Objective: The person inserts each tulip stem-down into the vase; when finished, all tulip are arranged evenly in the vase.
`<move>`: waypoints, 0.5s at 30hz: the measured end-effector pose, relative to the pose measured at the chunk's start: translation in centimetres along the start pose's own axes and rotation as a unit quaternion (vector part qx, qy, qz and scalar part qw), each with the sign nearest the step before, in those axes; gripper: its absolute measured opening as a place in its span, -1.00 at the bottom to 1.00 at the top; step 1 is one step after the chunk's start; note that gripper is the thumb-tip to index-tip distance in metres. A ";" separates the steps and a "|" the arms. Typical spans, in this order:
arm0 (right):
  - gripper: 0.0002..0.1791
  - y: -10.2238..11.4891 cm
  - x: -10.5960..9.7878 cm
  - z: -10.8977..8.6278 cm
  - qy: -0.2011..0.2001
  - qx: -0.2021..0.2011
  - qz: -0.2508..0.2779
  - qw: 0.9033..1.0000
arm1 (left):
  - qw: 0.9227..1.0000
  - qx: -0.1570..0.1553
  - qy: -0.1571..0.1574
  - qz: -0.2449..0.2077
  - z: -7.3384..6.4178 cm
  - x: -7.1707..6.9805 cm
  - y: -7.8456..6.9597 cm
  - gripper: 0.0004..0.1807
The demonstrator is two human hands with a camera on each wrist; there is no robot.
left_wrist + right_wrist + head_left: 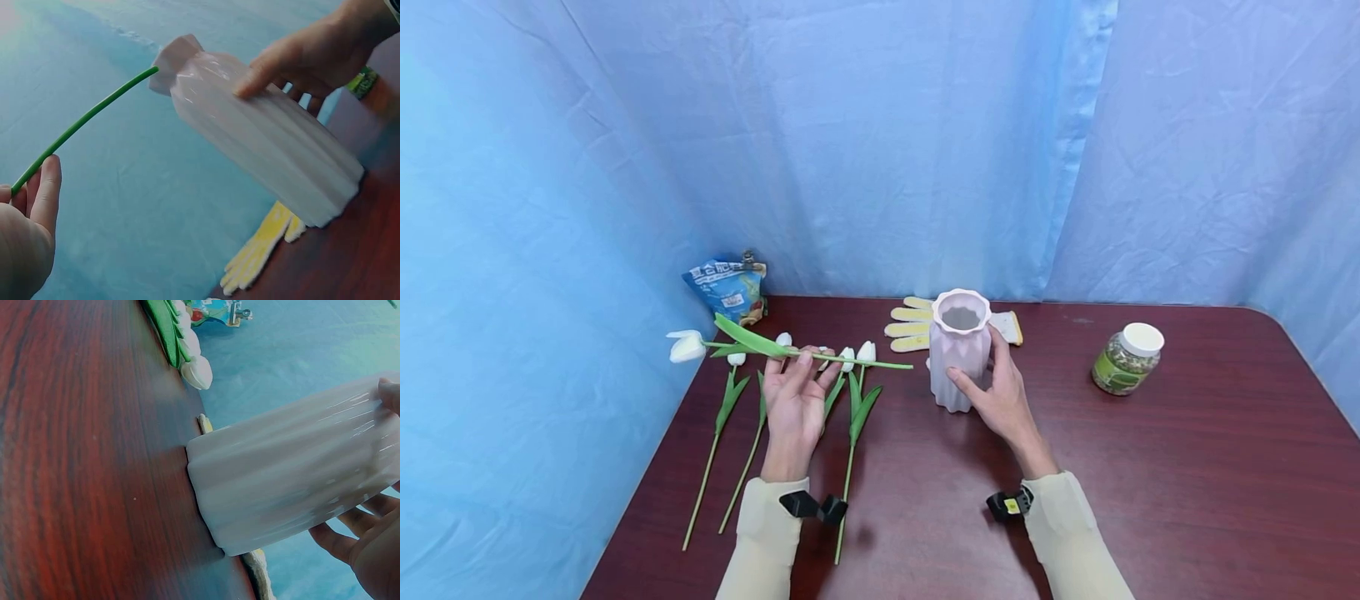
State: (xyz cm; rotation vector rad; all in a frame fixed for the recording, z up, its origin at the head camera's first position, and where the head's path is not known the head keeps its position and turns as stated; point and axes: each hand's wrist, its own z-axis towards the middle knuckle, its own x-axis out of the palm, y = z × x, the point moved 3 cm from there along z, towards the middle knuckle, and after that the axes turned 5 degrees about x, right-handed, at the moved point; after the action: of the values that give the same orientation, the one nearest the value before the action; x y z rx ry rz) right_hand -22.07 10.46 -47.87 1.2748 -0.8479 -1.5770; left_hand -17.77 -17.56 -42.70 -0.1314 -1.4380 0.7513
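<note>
In the head view my left hand [796,406] pinches the green stem of a white tulip [687,346], held level above the table with its bloom to the left. The stem's bare end [153,70] points toward the vase and overlaps its rim in the left wrist view. A pale pink fluted vase [959,354] stands upright on the table. My right hand [1000,398] grips the vase's right side, thumb in front and fingers behind. Beneath and around my left hand lie several more white tulips [867,353], stems toward me.
Behind the vase lies a yellow and white work glove [910,327]. A blue bag [727,287] with a clip stands at the back left. To the right is a clear jar [1126,360] with a white lid. Blue curtains [880,150] border the dark red table [1217,467].
</note>
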 end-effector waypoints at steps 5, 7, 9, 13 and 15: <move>-0.03 0.0 -0.1 0.0 0.004 0.004 -0.001 1.000 | 1.000 0.001 0.004 0.003 0.6 1.3 0.0 -0.79; -0.03 -0.1 -0.1 0.0 0.006 0.006 -0.003 1.000 | 1.000 0.000 0.007 0.004 0.9 1.9 0.1 -0.81; -0.03 -0.1 -0.1 0.0 0.005 0.006 -0.003 1.000 | 1.000 -0.001 0.013 0.013 1.1 2.6 0.2 -0.83; -0.03 0.0 -0.1 0.0 0.004 0.005 0.000 1.000 | 0.999 0.006 0.029 0.028 1.4 3.7 0.4 -0.84; -0.03 0.0 -0.1 0.0 0.002 0.002 0.001 1.000 | 0.999 0.011 0.034 0.029 1.5 4.1 0.5 -0.83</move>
State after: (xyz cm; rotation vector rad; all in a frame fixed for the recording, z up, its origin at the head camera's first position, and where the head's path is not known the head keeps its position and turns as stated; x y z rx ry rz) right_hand -22.06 10.52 -47.82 1.2806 -0.8496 -1.5711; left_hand -19.58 -15.49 -39.23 -0.1804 -1.3647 0.8019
